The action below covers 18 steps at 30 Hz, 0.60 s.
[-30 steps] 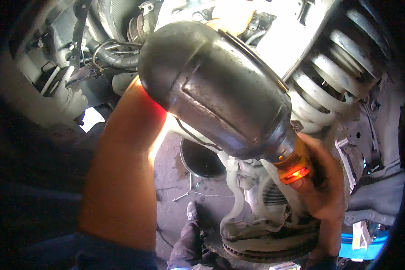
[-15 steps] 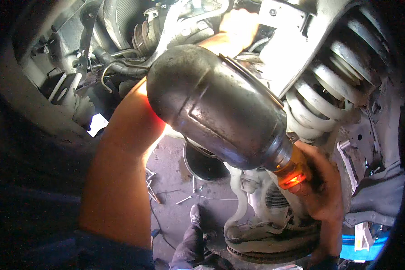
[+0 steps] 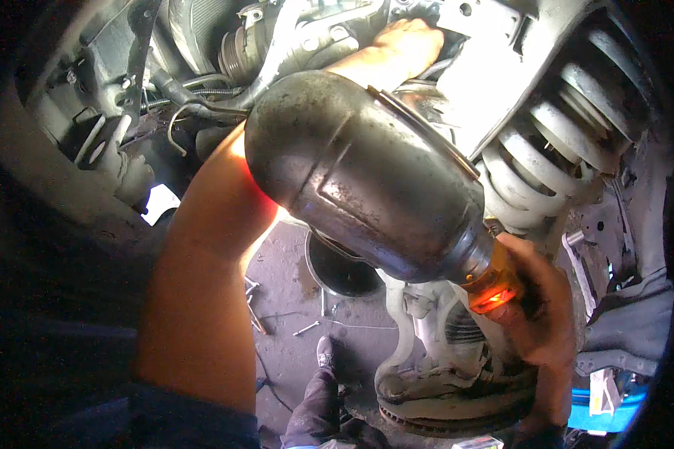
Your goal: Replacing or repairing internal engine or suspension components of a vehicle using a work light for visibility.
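A work lamp with a dark, worn metal hood and an orange handle fills the middle of the view. My right hand is wrapped round that handle, and the lamp's light falls away from me. My left arm passes behind the hood. Beyond it, my left hand reaches among brightly lit engine parts beside a pale metal bracket. Its fingers are curled, and whatever they grip is hidden. A ribbed round pulley and hoses are to the left of that hand.
At right stands a pale coil spring. Below the lamp is a brake disc with its hub. On the floor lie a dark round pan, a wrench, other tools and a cable. A blue container is at lower right.
The view has shifted slightly. My left hand appears a little lower and farther right, its knuckles clearer. My right hand keeps its hold on the lamp, which stays nearly in place.
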### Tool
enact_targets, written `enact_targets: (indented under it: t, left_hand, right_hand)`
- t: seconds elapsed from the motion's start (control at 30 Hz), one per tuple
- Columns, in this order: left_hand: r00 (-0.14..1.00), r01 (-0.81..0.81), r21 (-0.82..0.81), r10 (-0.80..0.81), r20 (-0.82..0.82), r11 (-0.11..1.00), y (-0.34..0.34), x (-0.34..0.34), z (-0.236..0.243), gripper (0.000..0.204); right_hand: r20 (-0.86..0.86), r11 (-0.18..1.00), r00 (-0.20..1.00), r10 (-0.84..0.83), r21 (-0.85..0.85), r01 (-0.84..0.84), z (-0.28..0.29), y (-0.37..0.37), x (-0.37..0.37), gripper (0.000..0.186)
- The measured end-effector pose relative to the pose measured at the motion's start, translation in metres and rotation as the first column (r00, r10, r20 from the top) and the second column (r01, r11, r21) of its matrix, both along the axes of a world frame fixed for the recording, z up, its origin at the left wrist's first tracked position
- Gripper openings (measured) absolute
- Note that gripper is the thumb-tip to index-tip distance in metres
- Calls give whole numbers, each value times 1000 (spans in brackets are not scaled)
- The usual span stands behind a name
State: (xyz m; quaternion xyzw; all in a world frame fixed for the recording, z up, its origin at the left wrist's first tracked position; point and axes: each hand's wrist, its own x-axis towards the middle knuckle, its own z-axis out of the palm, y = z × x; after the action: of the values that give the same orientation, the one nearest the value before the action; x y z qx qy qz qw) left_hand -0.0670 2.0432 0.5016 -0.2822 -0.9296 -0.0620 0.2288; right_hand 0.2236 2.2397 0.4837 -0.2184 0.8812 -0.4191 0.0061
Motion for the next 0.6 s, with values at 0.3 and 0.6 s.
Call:
enact_targets:
  t: [0.3, 0.6]
  left_hand:
    - [994, -93, -64, 89, -60, 994, -10, -9, -2, 28]
    - [966, -227, -173, 244, 87, 958, -7, -18, -8, 29]
  right_hand:
    - [-32, 999, 999, -26, -27, 25, -4, -2, 3, 66]
    - [-18, 999, 1000, -9, -46, 9, -1, -5, 4, 66]
